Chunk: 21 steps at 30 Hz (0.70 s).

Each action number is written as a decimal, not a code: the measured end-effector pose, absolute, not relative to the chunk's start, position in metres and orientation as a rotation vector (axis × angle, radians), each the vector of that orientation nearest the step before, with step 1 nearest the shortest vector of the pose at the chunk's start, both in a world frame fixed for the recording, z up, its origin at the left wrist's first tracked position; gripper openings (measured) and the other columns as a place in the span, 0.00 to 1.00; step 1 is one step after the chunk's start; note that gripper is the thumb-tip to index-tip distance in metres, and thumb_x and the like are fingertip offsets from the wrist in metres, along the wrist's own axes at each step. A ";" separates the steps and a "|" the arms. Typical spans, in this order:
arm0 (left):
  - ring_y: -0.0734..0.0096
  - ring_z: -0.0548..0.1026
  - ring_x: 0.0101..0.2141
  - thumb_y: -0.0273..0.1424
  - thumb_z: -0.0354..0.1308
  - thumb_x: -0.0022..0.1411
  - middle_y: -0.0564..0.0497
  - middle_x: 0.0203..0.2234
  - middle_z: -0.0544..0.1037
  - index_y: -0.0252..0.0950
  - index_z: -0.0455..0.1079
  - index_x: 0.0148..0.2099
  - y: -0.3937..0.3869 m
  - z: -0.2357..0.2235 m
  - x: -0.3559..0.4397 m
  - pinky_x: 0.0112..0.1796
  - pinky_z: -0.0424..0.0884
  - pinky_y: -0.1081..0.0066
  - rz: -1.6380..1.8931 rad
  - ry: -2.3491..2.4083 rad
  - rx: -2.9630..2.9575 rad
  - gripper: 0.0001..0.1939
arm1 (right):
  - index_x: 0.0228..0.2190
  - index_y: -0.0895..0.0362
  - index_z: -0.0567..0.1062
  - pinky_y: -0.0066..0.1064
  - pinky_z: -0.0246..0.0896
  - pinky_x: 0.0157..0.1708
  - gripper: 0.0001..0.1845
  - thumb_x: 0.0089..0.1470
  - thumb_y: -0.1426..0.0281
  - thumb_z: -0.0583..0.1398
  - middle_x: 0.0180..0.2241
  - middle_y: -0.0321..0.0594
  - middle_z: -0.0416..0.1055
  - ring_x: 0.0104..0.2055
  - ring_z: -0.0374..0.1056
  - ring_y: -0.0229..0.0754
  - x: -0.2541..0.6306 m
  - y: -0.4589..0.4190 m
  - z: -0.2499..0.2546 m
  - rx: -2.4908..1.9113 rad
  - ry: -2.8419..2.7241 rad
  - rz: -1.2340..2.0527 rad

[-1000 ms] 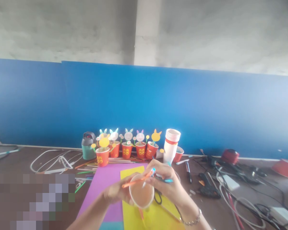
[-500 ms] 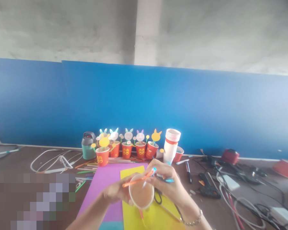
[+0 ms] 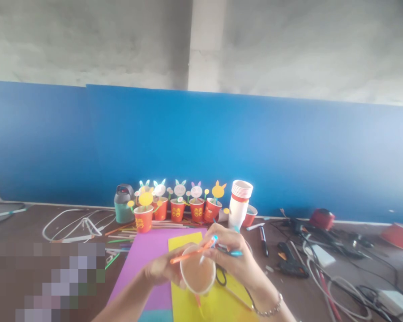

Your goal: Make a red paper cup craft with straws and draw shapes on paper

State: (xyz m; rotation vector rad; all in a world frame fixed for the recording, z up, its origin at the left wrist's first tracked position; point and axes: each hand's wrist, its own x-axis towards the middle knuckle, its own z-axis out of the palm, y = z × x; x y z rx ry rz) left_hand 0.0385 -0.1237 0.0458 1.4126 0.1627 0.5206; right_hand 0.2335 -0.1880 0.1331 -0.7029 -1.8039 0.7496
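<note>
Blocked ahead by red paper cups (image 3: 177, 212) and paper-cup stack (image 3: 238, 212), at right by glue gun (image 3: 293, 267) and cables (image 3: 309, 267); passable over purple sheet (image 3: 154, 241) beyond left hand (image 3: 168, 267).

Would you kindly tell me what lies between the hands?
The head view shows a paper cup between the left hand and right hand, an orange stick crossing its opening.

Left fingers (image 3: 174, 273) hold a paper cup (image 3: 198, 275) while right fingers (image 3: 226, 237) touch an orange stick (image 3: 190, 254)

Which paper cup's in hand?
The cup nearest the camera, held in the left hand, mouth facing the camera, orange stick across it. The red cups with animal figures and white cup stack stand farther back.
</note>
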 end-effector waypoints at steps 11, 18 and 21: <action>0.59 0.70 0.40 0.41 0.73 0.37 0.48 0.40 0.73 0.37 0.66 0.53 -0.126 0.042 0.038 0.40 0.63 0.67 0.566 0.218 1.375 0.40 | 0.30 0.53 0.81 0.30 0.59 0.29 0.08 0.54 0.63 0.63 0.26 0.39 0.70 0.30 0.64 0.39 0.231 -0.188 0.134 -0.676 -1.870 0.715; 0.61 0.71 0.36 0.40 0.73 0.35 0.44 0.38 0.74 0.32 0.69 0.50 -0.131 0.034 0.046 0.38 0.63 0.67 0.584 0.173 1.228 0.39 | 0.31 0.54 0.81 0.30 0.59 0.30 0.11 0.53 0.61 0.63 0.28 0.40 0.71 0.31 0.64 0.39 0.232 -0.184 0.133 -0.669 -1.878 0.750; 0.58 0.72 0.38 0.39 0.73 0.37 0.43 0.39 0.75 0.32 0.69 0.51 -0.135 0.032 0.050 0.39 0.64 0.65 0.604 0.155 1.173 0.38 | 0.29 0.55 0.81 0.30 0.60 0.30 0.12 0.53 0.60 0.63 0.27 0.40 0.71 0.30 0.64 0.39 0.231 -0.183 0.131 -0.663 -1.870 0.775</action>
